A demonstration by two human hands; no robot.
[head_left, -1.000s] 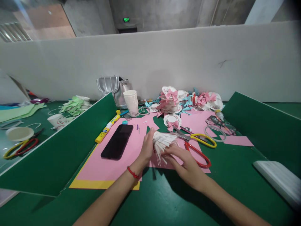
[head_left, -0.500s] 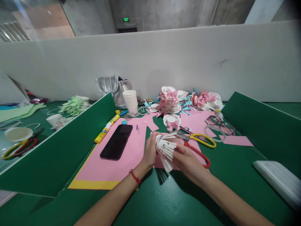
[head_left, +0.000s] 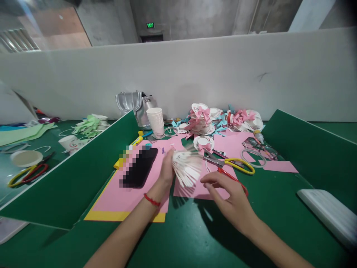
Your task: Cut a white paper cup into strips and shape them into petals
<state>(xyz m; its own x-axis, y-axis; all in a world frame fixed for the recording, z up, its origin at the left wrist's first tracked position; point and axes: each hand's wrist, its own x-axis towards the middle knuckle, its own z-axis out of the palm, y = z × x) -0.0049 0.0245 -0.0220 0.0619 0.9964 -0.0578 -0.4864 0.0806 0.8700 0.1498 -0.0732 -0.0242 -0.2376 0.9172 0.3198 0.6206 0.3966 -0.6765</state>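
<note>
My left hand (head_left: pixel 166 170) is closed around the base of a white paper cup (head_left: pixel 187 169) whose wall is cut into many strips. Its strips fan out toward the right and are smeared by motion. My right hand (head_left: pixel 230 199) is off to the right of the cup, not touching it, with fingers loosely bent and apart and nothing seen in them. Just beyond my right hand lie scissors with yellow and red handles (head_left: pixel 240 166). Beneath the cup is pink paper (head_left: pixel 182 190) on the green table (head_left: pixel 184 238).
To the left are a black phone (head_left: pixel 145 167) and a yellow glue tube (head_left: pixel 136 141). Stacked paper cups (head_left: pixel 155 121) stand behind, by a silver bag (head_left: pixel 129 101). Finished-looking paper hats with bows (head_left: pixel 202 115) pile up at the back. Green dividers (head_left: pixel 92 167) flank the space.
My right hand has let go of the cut cup and moved away to the right and down. My left hand has shifted left with the cup, whose strips now spread wider.
</note>
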